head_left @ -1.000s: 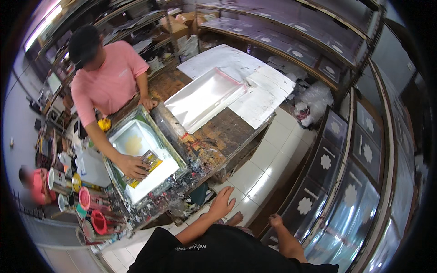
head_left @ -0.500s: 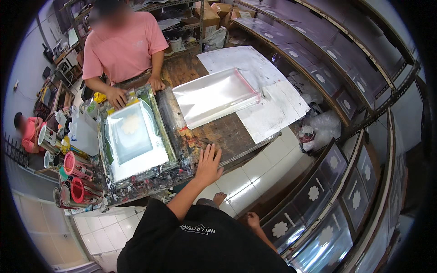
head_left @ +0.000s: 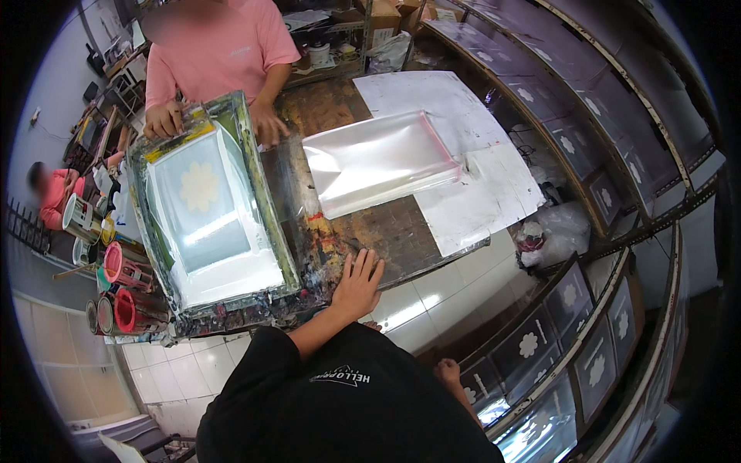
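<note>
My left hand (head_left: 359, 284) lies flat on the paint-stained front edge of the worktable (head_left: 401, 231), fingers apart and holding nothing. My right hand (head_left: 448, 373) hangs low beside my black shirt, away from the table; its fingers are too small to read. Just left of my left hand is a green-framed printing screen (head_left: 208, 204) with a pale flower shape in its mesh. A co-worker in a pink shirt (head_left: 220, 50) stands across the table and grips the screen's far edge with both hands. A stack of clear plastic sheets (head_left: 378, 158) rests behind my left hand.
Large white paper sheets (head_left: 471, 166) cover the table's right part. Red and pink paint tins (head_left: 123, 297) crowd the left end. Shelves of dark panels printed with flowers (head_left: 556, 324) line the right side. A white plastic bag (head_left: 552, 231) lies on the tiled floor. Another person (head_left: 50, 197) sits far left.
The co-worker's hand was on a yellow tool on the screen, and now both hands hold the screen's far edge. My left hand stays on the table edge, and the view has closed in.
</note>
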Tool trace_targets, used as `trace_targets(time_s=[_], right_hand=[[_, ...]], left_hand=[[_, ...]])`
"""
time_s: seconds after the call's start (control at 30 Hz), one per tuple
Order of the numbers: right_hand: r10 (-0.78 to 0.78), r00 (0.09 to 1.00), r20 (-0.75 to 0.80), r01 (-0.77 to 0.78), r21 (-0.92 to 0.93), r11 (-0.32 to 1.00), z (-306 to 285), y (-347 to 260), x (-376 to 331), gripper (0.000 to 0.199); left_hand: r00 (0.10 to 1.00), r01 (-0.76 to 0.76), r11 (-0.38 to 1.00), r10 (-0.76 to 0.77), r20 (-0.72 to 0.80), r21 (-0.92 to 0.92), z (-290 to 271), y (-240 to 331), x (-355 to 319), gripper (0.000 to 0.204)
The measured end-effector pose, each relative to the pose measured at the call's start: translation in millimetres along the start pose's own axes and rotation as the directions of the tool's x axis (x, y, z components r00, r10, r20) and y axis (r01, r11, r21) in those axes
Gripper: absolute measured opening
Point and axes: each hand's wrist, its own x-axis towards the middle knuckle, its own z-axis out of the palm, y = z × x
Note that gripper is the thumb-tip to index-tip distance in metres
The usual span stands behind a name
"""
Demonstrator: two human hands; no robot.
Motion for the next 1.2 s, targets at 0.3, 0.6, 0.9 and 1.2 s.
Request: trace_targets(time_s=[0.3, 0.6, 0.9, 1.2], right_hand=[[-0.095, 0.989, 0.111, 0.116, -0.203, 0.972, 64.3, -93.4, 36.5, 0.031], [-0.025, 0.992, 0.126, 0.088, -0.523, 0.848, 53.5, -87.9, -9.6, 0.038], [0.177, 0.982, -0.064, -0.186, -0.195, 0.963, 16.6, -44.7, -43.8, 0.029], [-0.034, 0.99, -0.136, 0.041, 0.052, 0.998, 68.6, -14.9, -45.8, 0.029]], left_hand=[[0.999, 0.038, 0.989, -0.04, -0.008, -0.14, 1.2, -1.1, 1.9, 0.076], [0.98, 0.066, 0.843, -0.155, -0.124, -0.533, -22.3, -8.8, 23.1, 0.066], [0.956, 0.153, 0.981, -0.117, -0.268, 0.118, -87.9, -17.6, 99.1, 0.088], [0.967, -0.124, 0.981, 0.153, -0.202, 0.15, -22.9, -21.0, 133.2, 0.042]])
